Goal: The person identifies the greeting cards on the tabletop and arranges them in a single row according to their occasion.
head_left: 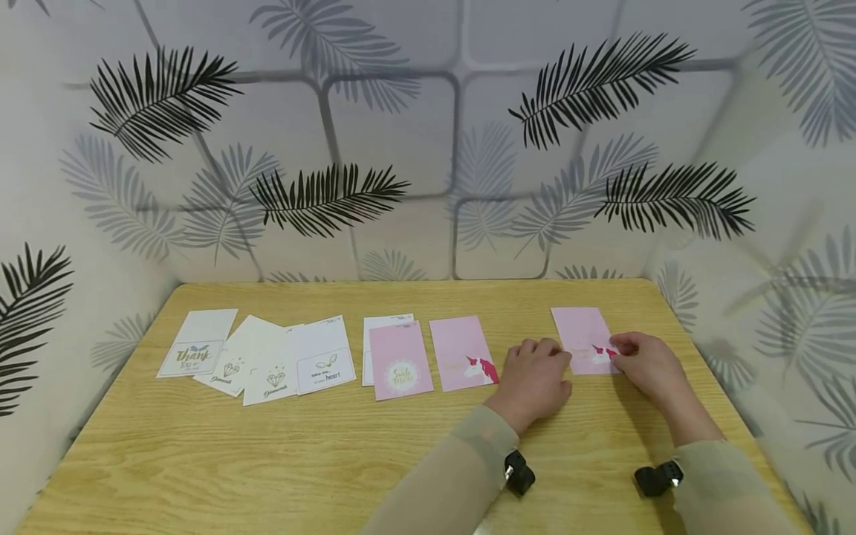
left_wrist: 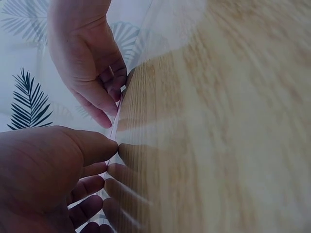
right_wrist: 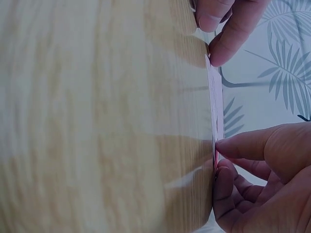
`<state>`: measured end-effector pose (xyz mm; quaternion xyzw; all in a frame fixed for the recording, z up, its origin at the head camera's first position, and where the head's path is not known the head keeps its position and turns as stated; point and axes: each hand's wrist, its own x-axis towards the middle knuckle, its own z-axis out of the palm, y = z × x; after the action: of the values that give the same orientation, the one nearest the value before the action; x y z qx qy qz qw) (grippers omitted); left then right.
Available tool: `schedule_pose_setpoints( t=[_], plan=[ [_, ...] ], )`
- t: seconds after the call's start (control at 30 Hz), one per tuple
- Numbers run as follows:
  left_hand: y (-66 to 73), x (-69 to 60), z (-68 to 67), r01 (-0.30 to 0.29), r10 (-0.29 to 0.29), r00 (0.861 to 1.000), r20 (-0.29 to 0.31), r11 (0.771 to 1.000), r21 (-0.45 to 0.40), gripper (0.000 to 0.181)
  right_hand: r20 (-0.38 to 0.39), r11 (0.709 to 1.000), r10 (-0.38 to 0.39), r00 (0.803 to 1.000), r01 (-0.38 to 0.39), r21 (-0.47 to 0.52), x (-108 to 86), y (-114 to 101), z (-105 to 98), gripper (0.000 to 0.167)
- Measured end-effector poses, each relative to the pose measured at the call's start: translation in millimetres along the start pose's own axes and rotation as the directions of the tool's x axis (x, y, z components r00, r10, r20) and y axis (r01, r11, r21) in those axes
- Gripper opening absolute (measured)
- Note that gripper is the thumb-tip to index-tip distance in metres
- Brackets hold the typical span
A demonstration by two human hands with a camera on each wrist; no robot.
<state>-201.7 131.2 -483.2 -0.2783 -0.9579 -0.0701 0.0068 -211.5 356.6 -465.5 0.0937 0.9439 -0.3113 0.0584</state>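
A pink card with a unicorn [head_left: 578, 333] lies at the right of the table. My right hand [head_left: 650, 368] pinches its right edge between thumb and fingertips; the right wrist view shows the same grip on the thin card [right_wrist: 216, 102]. On the opposite side, my left hand [head_left: 533, 377] rests with loosely bent fingers, its fingertips on the table by the card's left edge. Left of that hand lies a matching pink unicorn card [head_left: 461, 349]. In the left wrist view the thumb and fingers of my left hand [left_wrist: 43, 174] stand apart.
A pink card with a round white badge [head_left: 400, 360] partly covers a white card [head_left: 367, 353]. Farther left are a heart card [head_left: 321, 353], overlapping diamond cards [head_left: 270, 364] and a thank-you card [head_left: 200, 342]. Patterned walls [head_left: 428, 238] border the wooden table [head_left: 234, 461].
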Motion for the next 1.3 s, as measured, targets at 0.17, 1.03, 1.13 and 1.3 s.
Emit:
schedule_pose_setpoints(
  t=[0.17,1.03,1.13,1.3],
  plan=[
    [-1.1,2.6,4.9,0.007,-0.007,1.0,0.01,1.0,0.002,0.046,0.007,1.0,0.007,1.0,-0.007,0.006,2.8,1.0,2.3,0.043],
    [-23.2,-18.4,-21.2,0.093,-0.128,0.98,-0.15,0.972,-0.216,0.044,-0.079,0.992,-0.067,0.995,0.075,0.1,-14.5,-19.8,7.8,0.053],
    [-31.3,-26.6,-27.0,0.111,-0.154,0.972,-0.178,0.966,-0.233,0.045,-0.074,0.988,-0.082,0.994,0.091,0.127,-17.9,-29.2,10.1,0.055],
    [-47.9,-40.9,-35.3,0.137,-0.193,0.96,-0.205,0.956,-0.259,0.047,-0.054,0.976,-0.098,0.994,0.106,0.187,-22.7,-42.1,15.8,0.057]
  ],
)
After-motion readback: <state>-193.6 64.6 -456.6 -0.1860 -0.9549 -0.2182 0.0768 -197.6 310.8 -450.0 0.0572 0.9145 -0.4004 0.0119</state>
